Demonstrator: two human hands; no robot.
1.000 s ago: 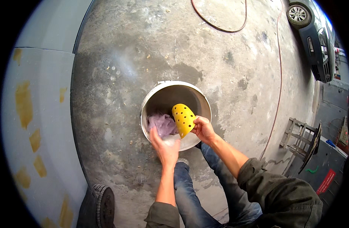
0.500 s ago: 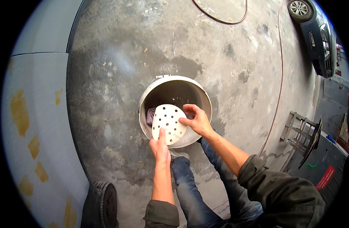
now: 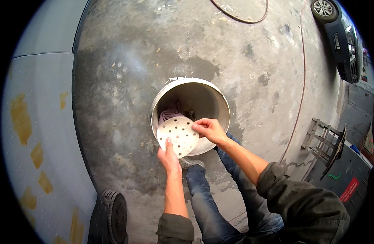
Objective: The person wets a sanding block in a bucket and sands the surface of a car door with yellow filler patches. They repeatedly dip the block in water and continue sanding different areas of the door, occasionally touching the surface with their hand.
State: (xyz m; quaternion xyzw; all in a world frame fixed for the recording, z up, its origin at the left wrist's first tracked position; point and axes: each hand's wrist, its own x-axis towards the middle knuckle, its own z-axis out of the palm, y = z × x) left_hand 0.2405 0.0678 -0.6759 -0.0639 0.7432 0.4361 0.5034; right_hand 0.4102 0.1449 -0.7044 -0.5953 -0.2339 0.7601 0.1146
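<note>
fingers pinching the disc [image 3: 178, 139] by its edge, left hand [image 3: 169, 157] near side, right hand [image 3: 211, 131] far right, probably so it won't flop; it's over the bin [image 3: 207, 147], cloth [image 3: 170, 114] inside.

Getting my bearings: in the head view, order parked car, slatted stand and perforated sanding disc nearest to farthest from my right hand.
1. Perforated sanding disc, left of and touching the right hand.
2. Slatted stand, off right.
3. Parked car, upper right.
</note>
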